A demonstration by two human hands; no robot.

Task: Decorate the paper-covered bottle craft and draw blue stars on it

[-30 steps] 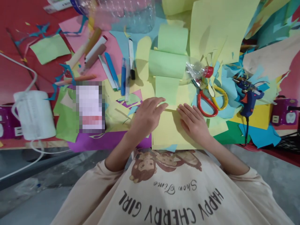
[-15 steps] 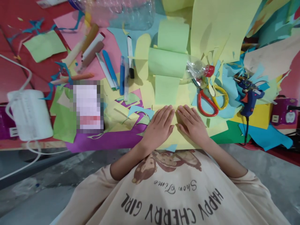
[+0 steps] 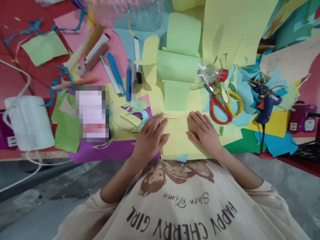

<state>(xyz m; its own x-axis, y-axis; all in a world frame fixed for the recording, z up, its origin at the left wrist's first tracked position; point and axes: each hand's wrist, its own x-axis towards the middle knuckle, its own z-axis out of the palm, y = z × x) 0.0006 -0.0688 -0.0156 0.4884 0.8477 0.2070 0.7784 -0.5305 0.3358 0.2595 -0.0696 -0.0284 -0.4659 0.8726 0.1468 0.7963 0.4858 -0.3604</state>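
Note:
A folded yellow paper sheet point(image 3: 178, 138) lies at the near edge of the table. My left hand point(image 3: 150, 138) rests flat on its left edge, fingers stretched out. My right hand point(image 3: 203, 131) presses flat on its right part, fingers together and extended. Just beyond the sheet lies a plastic bottle point(image 3: 211, 74) with a red cap, wrapped in green paper point(image 3: 176, 66), with green strips above and below it.
Red and yellow scissors point(image 3: 222, 108) lie right of my hands, and a blue glue gun point(image 3: 266, 106) further right. Markers and pens point(image 3: 128, 80) lie to the left, near a white container point(image 3: 28, 121). Coloured paper scraps point(image 3: 250, 93) cover the table, with a large yellow sheet point(image 3: 237, 30) behind.
My left hand slid left along the yellow sheet, away from my right hand, after having come beside it half a second ago. The right hand stayed put.

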